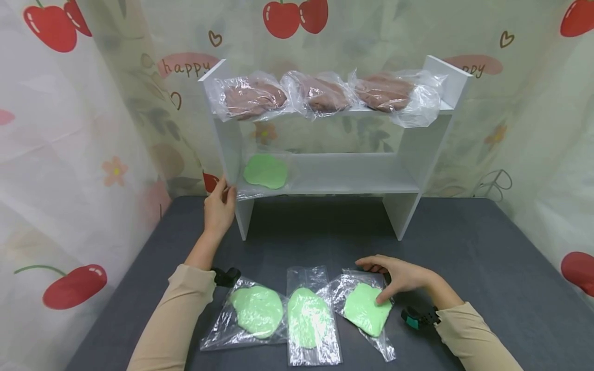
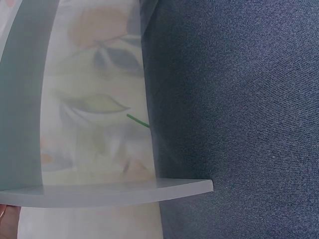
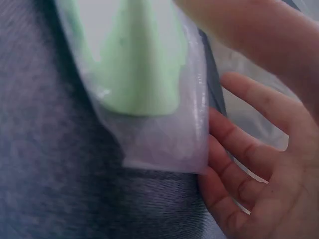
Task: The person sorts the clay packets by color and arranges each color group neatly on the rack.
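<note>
My left hand (image 1: 219,208) touches the left side panel of a white two-tier shelf (image 1: 352,172) beside its middle board; a fingertip (image 2: 9,221) shows against that panel in the left wrist view. At the table's front right, my right hand (image 1: 402,275) rests over a clear plastic bag with a flat, pale green piece (image 1: 366,309) inside. Its thumb lies on the green piece, and the spread fingers (image 3: 244,149) are along the bag's edge. Two similar bagged green pieces, one in the middle (image 1: 306,317) and one on the left (image 1: 257,312), lie beside it.
Three bagged brown pieces (image 1: 325,95) lie across the top tier. Another bagged green piece (image 1: 265,171) lies at the left of the middle board. The shelf stands on a dark cloth-covered table (image 1: 464,247), with printed curtains (image 1: 116,103) around it.
</note>
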Motion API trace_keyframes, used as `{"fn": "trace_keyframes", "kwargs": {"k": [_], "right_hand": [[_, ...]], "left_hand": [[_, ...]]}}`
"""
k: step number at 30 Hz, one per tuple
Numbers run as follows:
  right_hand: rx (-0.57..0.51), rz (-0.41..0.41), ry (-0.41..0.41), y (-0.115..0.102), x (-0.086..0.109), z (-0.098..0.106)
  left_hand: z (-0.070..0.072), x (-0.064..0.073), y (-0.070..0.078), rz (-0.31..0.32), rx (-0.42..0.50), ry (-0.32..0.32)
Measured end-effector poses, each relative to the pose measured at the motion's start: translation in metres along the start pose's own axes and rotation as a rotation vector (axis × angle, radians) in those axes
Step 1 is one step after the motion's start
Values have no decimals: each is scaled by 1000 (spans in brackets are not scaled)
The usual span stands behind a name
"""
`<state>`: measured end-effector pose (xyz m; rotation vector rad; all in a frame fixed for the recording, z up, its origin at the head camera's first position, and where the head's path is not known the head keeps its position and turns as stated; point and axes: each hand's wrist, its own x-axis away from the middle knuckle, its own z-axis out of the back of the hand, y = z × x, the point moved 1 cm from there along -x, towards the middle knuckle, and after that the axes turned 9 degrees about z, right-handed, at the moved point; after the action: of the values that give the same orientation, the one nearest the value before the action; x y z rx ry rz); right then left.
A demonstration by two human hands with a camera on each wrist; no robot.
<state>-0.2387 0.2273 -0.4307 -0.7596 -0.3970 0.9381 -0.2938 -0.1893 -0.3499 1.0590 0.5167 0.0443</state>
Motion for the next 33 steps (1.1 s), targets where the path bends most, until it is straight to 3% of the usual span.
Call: {"fn": "trace_keyframes", "kwargs": {"k": [6, 14, 27, 33], "right_hand": [[75, 35, -19, 2, -1, -5], [98, 3, -35, 3, -4, -6], [93, -75, -10, 0, -4, -6], [25, -32, 16, 0, -3, -8]], "left_hand": [[0, 1, 0, -12, -10, 9], [1, 0, 0, 4, -11, -6], [1, 1, 1, 13, -2, -12], [0, 1, 1, 21, -7, -13]]}}
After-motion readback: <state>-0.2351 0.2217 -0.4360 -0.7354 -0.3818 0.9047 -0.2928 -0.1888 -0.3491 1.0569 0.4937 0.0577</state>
